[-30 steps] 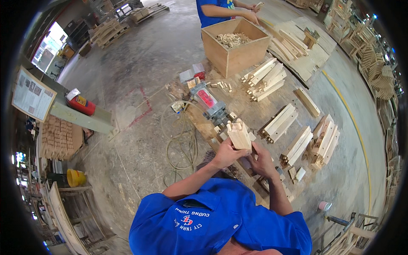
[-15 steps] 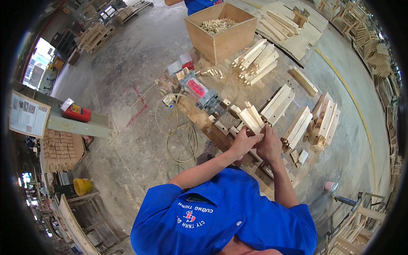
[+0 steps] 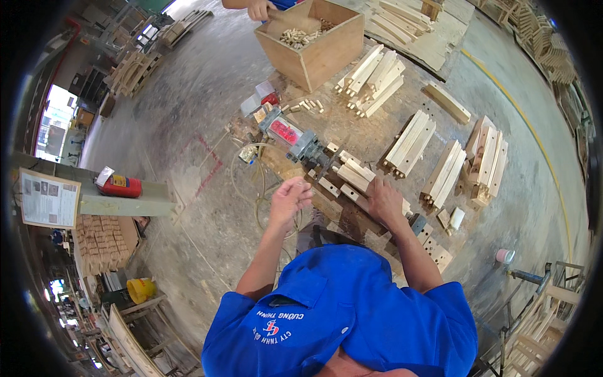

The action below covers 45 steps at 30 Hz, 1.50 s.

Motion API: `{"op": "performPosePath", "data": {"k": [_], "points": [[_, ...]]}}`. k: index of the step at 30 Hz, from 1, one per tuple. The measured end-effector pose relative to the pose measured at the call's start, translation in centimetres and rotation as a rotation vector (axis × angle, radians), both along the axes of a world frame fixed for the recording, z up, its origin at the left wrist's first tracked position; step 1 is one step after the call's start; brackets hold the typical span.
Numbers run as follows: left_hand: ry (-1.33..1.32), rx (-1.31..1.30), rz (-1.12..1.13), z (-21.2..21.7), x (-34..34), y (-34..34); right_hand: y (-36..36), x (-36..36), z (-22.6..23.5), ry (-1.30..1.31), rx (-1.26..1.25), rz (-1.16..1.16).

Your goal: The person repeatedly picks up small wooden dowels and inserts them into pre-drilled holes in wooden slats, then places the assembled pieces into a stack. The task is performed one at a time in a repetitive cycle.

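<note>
Left hand: the left hand [image 3: 290, 196] hovers raised over the floor, fingers loosely curled together; whether it pinches anything small cannot be told.
Right hand: the right hand [image 3: 384, 200] lies palm down, fingers spread a little, resting on the near end of the short wooden blocks [image 3: 352, 176].
Blocks: the short wooden blocks lie in a small cluster on the concrete floor [image 3: 188, 125], between the two hands and just beyond them.
Tool: a grey power tool with a red top [image 3: 292, 137] sits just beyond the blocks to the left, with a coiled cable [image 3: 254, 188] trailing near the left hand.
Right side: bundles of long pale wooden slats [image 3: 440, 166] lie in rows to the right, apart from the hands.
Far: an open wooden crate [image 3: 320, 53] holding small wood pieces stands far off; another person's hand [image 3: 259, 9] reaches to its far left corner.
Left: a red fire extinguisher [image 3: 119, 186] lies on a ledge well to the left.
</note>
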State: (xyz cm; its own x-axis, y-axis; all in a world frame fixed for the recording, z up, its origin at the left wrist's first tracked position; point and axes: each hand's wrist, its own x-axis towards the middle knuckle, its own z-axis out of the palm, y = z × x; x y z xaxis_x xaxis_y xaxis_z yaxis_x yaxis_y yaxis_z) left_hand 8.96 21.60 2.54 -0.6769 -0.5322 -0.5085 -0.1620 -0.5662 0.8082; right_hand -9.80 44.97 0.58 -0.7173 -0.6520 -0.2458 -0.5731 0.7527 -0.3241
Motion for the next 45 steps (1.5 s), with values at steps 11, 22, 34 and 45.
{"op": "performPosePath", "data": {"k": [11, 22, 34, 45], "points": [[0.023, -0.041, 0.185, 0.3, 1.5, -6.0, -0.8, 3.9, -1.5, 0.276, -0.134, -0.064], [-0.04, -0.632, 0.234, 0.3, -3.1, -21.3, -0.5, 4.2, -1.5, 0.292, -0.044, -0.088], [-0.615, -1.815, -0.329, -2.1, -6.9, -26.6, -0.9, 5.3, -1.6, 0.316, -0.015, -0.265], [-0.5, -1.504, -0.309, -1.2, -4.0, -27.2, 0.3, 5.0, -1.3, 0.303, -0.008, -0.266]]}}
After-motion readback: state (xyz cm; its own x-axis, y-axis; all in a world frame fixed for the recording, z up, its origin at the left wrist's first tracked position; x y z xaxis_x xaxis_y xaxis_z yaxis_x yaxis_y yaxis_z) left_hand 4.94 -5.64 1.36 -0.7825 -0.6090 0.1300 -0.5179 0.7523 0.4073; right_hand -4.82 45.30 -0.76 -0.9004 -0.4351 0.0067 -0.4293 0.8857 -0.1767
